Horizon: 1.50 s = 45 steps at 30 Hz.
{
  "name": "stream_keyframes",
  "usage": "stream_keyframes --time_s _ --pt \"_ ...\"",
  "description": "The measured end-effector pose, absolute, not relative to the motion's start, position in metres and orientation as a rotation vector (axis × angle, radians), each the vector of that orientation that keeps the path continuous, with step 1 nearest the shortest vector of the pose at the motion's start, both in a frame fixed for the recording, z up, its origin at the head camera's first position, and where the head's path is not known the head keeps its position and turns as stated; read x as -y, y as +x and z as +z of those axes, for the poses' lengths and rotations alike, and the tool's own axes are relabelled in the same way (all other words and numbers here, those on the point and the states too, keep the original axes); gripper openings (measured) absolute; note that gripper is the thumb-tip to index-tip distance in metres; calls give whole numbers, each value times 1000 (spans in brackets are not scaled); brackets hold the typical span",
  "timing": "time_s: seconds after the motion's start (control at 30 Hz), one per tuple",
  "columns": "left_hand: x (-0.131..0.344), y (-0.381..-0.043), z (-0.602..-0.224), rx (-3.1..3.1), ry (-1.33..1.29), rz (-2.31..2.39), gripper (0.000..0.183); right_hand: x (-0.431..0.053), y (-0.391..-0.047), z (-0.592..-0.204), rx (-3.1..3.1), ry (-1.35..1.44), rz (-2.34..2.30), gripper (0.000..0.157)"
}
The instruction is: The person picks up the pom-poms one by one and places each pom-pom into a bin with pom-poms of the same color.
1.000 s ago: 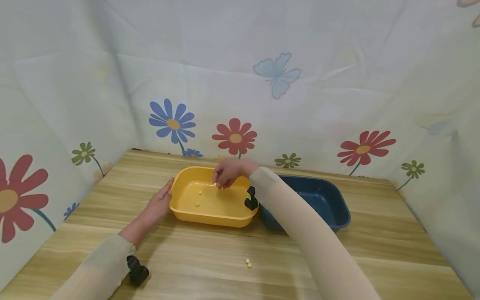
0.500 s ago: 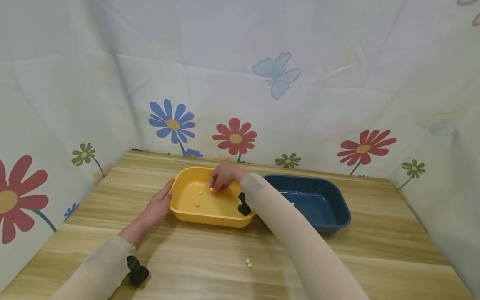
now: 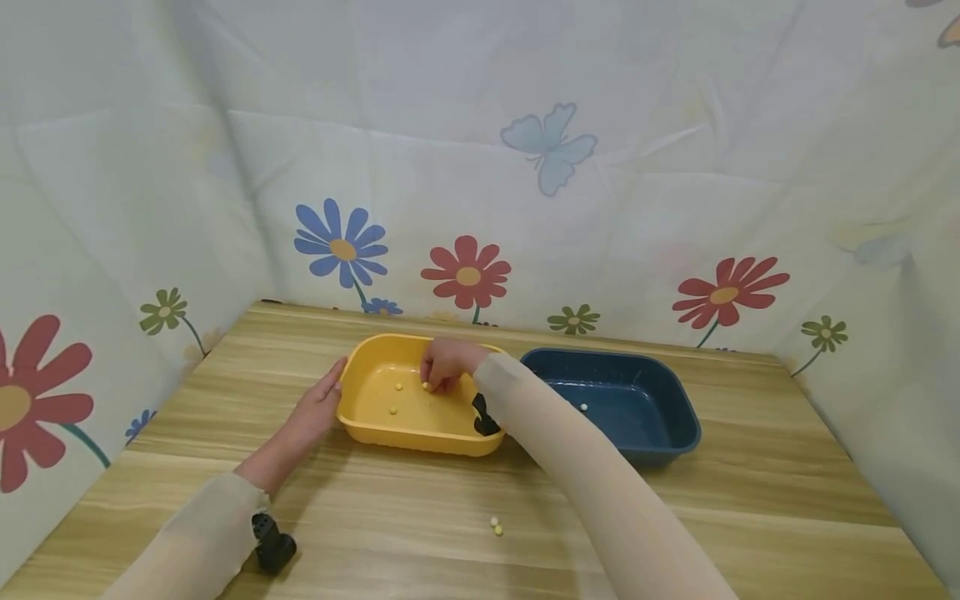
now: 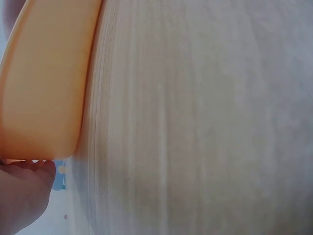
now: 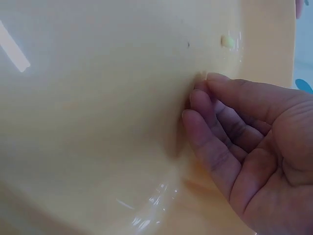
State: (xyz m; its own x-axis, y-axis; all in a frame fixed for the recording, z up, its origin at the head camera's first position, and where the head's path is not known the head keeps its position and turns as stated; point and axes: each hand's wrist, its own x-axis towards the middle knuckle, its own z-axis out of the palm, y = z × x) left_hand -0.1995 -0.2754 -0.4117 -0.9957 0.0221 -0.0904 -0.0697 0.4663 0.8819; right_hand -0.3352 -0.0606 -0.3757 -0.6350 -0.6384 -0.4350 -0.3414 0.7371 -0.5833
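In the head view my right hand (image 3: 447,362) reaches down into the yellow basin (image 3: 420,437). Thumb and fingertips pinch a small pale yellow ball (image 3: 426,386) close over the basin's floor; in the right wrist view the fingertips mostly hide it. Two more small yellow balls, a farther one (image 3: 399,387) and a nearer one (image 3: 393,410), lie on that floor to the left. My left hand (image 3: 318,406) rests with fairly straight fingers against the basin's left outer wall. The left wrist view has this hand (image 4: 24,193) at the end of the basin wall (image 4: 46,83).
Right of the yellow basin stands a dark blue basin (image 3: 678,417) with a small white ball (image 3: 583,407) inside. On the wooden table (image 3: 420,533) in front lie a white ball (image 3: 494,522) and a yellow ball (image 3: 498,530). A flower-printed cloth (image 3: 637,208) hangs behind.
My right hand has moved a little left and lower into the yellow basin, with the small yellow ball still at its fingertips. My left hand has stayed at the basin's side.
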Motion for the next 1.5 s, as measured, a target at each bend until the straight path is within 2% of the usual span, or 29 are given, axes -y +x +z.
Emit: stream_keyframes --time_s 0.4,0.63,0.9,1.2,1.5 --pt "272 -200 -413 -2611 -35 1563 54 60 -329 -375 -2301 -707 -580 12" --pt "268 -201 -410 -2602 -11 1570 54 55 -335 -371 -2223 -724 -581 23" --pt "267 -199 -409 -2593 -50 1559 54 38 -338 -336 -2189 -729 -661 32" --pt "269 -195 -408 -2606 -71 1563 54 -6 -304 -298 -2268 -883 -918 20" --pt "270 -197 -408 -2617 -82 1540 54 -54 -252 -296 -2257 -916 -1211 22"
